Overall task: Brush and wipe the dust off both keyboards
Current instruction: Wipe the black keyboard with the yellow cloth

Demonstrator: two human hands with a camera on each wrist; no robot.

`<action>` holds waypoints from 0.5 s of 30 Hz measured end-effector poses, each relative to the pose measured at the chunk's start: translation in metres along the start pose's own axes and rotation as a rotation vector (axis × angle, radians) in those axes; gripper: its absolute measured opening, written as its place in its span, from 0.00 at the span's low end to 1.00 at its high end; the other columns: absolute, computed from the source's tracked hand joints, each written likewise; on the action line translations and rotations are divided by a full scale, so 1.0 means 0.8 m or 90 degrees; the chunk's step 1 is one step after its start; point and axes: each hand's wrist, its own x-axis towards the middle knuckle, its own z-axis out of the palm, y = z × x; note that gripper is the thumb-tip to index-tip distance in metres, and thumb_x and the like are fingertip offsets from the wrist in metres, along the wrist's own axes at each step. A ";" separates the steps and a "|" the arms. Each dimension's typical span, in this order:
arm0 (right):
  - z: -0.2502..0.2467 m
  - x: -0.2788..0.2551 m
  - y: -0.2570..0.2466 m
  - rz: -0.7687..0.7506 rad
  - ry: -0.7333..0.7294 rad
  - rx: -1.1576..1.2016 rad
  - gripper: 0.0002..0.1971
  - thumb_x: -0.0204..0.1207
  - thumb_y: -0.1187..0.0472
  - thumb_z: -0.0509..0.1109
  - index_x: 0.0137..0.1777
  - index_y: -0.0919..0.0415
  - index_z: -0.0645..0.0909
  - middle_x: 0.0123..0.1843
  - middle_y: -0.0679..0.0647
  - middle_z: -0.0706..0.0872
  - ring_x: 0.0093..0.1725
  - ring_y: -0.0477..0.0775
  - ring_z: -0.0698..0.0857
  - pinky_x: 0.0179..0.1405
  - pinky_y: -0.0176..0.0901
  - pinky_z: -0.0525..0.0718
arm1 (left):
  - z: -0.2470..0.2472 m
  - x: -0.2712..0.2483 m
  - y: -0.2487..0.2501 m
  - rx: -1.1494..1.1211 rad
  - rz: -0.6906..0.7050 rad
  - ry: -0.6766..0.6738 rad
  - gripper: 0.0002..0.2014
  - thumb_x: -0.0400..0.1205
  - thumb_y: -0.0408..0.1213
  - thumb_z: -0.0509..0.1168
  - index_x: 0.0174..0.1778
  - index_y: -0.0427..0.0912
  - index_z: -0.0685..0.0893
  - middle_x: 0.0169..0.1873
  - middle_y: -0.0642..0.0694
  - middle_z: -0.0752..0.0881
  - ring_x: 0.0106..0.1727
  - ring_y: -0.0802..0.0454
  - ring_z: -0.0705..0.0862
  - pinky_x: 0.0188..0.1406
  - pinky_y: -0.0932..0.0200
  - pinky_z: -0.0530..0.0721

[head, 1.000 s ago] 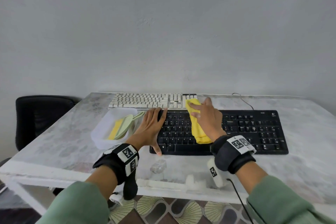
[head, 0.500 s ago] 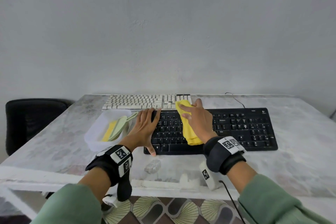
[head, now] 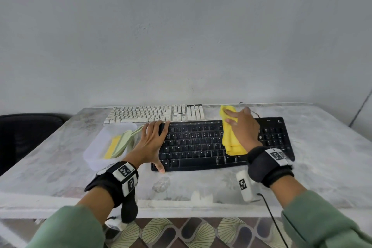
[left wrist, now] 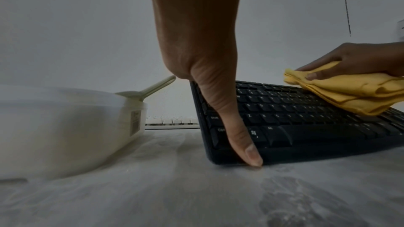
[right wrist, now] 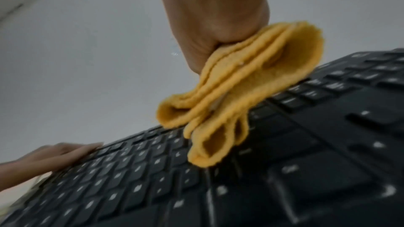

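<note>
Right hand (head: 242, 129) fingers are curled round a folded yellow cloth (head: 231, 139), which is pressed onto the black keyboard (head: 193, 145). This keyboard lies near the front of the bench (head: 332, 157). The cloth is laid across the keys from the back edge to the front rows, a little right of the middle. The left hand (head: 153, 139) is held flat and spread on the left end of the black keyboard, with the thumb against its front corner, so nothing is gripped by it.

The black keyboard looks half wiped, as judged from where the cloth sits. The cloth should be drawn on toward the right end in one slow pass. It should be kept flat, so that every row is touched. Light pressure is best, since hard rubbing could pop a key loose. The left end should be kept pinned down, or the keyboard may slide.

The white keyboard (head: 155, 113) lies just behind, by the wall. A brush (head: 124, 141) is seen in the tub (head: 94, 153) just beside the left hand.
</note>
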 end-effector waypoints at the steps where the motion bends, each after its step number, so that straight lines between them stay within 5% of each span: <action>1: 0.007 -0.004 -0.005 -0.009 -0.001 0.016 0.17 0.80 0.54 0.65 0.69 0.44 0.77 0.52 0.51 0.69 0.41 0.49 0.76 0.41 0.41 0.71 | 0.000 -0.001 0.001 -0.001 -0.002 0.001 0.76 0.50 0.68 0.79 0.72 0.47 0.24 0.70 0.41 0.39 0.77 0.37 0.42 0.80 0.38 0.38; 7: 0.029 -0.041 -0.026 0.022 -0.057 0.082 0.18 0.81 0.57 0.64 0.71 0.47 0.75 0.56 0.55 0.69 0.53 0.61 0.81 0.48 0.45 0.74 | -0.001 0.001 0.002 0.020 -0.014 -0.007 0.78 0.51 0.70 0.78 0.81 0.40 0.29 0.77 0.36 0.44 0.79 0.36 0.44 0.79 0.38 0.38; 12: 0.018 -0.049 -0.017 -0.041 -0.124 0.053 0.19 0.78 0.54 0.68 0.69 0.44 0.77 0.52 0.52 0.70 0.53 0.58 0.81 0.47 0.44 0.75 | 0.003 0.002 -0.002 -0.018 0.004 0.013 0.77 0.49 0.69 0.79 0.74 0.47 0.26 0.76 0.36 0.44 0.77 0.38 0.42 0.79 0.38 0.38; 15: -0.003 -0.023 0.001 -0.008 -0.021 0.076 0.19 0.80 0.54 0.66 0.71 0.49 0.76 0.68 0.55 0.70 0.61 0.58 0.80 0.56 0.46 0.75 | 0.008 0.003 -0.005 0.000 0.021 0.050 0.80 0.38 0.72 0.77 0.79 0.44 0.39 0.70 0.40 0.52 0.72 0.39 0.51 0.75 0.30 0.55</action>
